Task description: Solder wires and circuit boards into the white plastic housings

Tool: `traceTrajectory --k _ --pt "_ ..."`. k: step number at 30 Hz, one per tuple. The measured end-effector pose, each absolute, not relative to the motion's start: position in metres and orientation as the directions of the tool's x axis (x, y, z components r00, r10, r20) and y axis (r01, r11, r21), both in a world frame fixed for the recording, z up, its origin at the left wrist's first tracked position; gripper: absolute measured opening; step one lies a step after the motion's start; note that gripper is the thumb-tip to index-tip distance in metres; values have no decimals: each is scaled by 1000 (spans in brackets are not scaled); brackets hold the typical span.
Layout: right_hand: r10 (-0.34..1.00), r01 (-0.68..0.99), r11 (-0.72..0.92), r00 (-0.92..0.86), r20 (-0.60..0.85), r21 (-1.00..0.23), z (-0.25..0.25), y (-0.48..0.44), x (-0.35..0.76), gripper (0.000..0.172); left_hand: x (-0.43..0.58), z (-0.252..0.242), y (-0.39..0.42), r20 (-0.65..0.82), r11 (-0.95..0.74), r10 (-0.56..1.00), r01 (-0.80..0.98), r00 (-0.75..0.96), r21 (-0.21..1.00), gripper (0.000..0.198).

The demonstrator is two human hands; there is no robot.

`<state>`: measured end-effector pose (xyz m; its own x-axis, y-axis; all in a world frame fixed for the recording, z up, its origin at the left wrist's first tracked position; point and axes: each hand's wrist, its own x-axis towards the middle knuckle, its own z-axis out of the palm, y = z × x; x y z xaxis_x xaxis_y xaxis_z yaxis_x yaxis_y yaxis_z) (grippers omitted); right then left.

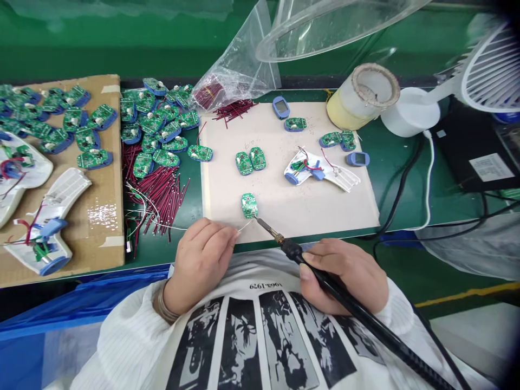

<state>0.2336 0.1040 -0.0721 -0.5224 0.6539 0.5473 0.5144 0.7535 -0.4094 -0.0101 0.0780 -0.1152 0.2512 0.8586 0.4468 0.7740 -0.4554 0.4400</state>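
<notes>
My left hand (201,265) pinches a thin silvery solder wire (244,227), whose end reaches toward a small green circuit board (249,206). That board lies flat on a beige work mat (317,214). My right hand (343,276) grips a black soldering iron (365,317) like a pen. Its metal tip (260,222) rests at the board's lower edge. Two more green boards (251,160) lie side by side just above it. To the right, a white casing (320,173) with red wires and a board lies open on the mat.
Several blue-backed green boards crowd the cardboard sheet (109,216) and the green bench at left, beside a pile of red wires (162,197). Behind the mat stand a plastic bag (239,59), a tape roll (363,95) and a white fan (487,70). Black cables run along the right.
</notes>
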Motion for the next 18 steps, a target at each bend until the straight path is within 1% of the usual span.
traceTrajectory --k 2,5,13,18 --pt "644 482 764 -524 558 -429 -71 105 232 14 -9 -116 79 440 -454 861 775 254 440 11" --pt "660 488 750 -515 546 -446 -70 105 230 13 -8 -116 81 442 -460 858 776 263 432 10" --pt "661 488 750 -512 549 -447 -69 105 229 13 -8 -119 81 441 -455 858 786 263 418 8" --pt "663 482 748 -522 536 -457 -69 105 231 17 -8 -118 82 441 -449 861 787 255 422 9"
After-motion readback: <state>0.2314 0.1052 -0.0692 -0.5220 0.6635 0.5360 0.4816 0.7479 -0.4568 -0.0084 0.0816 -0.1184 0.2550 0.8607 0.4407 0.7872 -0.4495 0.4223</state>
